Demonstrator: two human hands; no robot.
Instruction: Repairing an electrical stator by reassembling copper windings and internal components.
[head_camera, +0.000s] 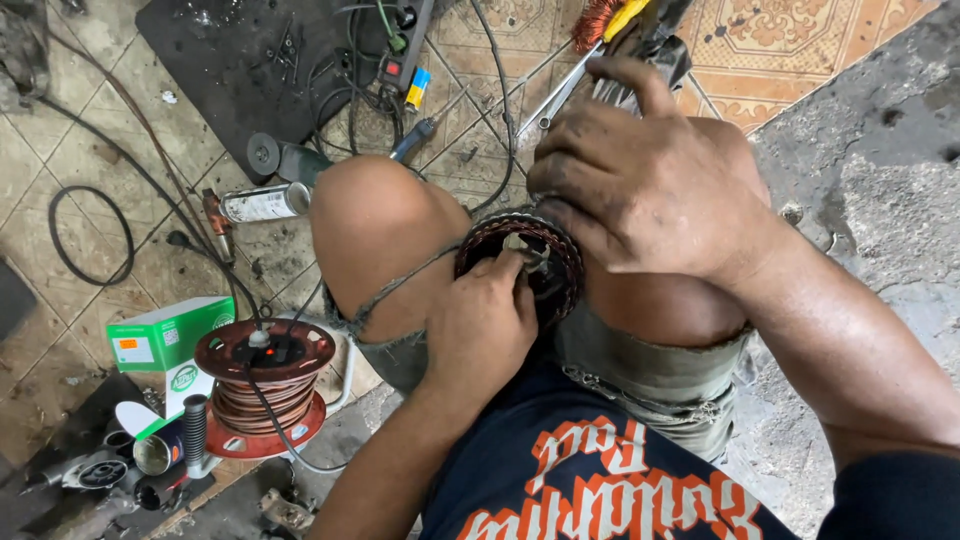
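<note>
Two containers lie at nine o'clock on the tiled floor (80, 180): a closed green box (165, 332), contents hidden, and a spray can (263, 203) on its side. Between the knees, the motor stator (520, 265) shows a ring of dark reddish copper windings. The left hand (485, 320) pinches inside it; the right hand (645, 185) curls closed over its rim

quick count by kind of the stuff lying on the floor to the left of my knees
spray can: 1
green and white box: 1
red cable reel: 1
black cable loop: 1
power strip: 1
total: 5
</note>
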